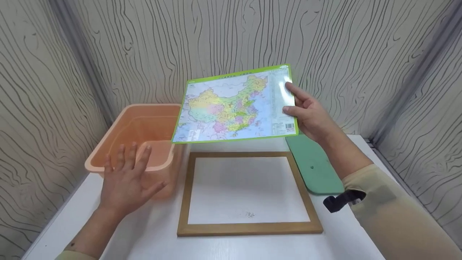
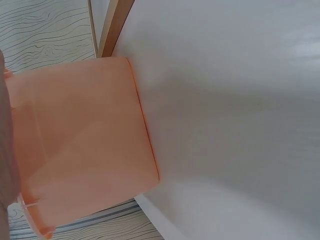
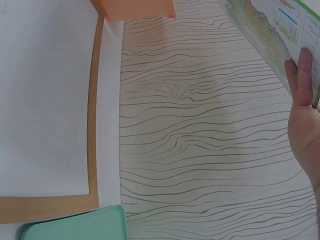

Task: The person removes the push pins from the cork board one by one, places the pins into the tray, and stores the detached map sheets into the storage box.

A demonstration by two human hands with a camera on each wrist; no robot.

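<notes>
Hovering above the far edge of the wooden frame, the laminated map is being held in the air by its right edge: the right hand is pinching it between thumb and fingers, and the sheet is tilting toward the camera with its printed side showing. The map is touching nothing else, so it looks lifted but not yet laid anywhere; the frame is lying flat on the white table with its white centre bare (only a faint smudge near its near edge). The left hand is floating with fingers spread and relaxed, gripping nothing, just in front of the near wall of the orange plastic tub, which is sitting at the left and looks empty. A green board is lying right of the frame, partly under the right forearm. Nothing is lying between map and frame; the patterned walls are closing in on three sides.
</notes>
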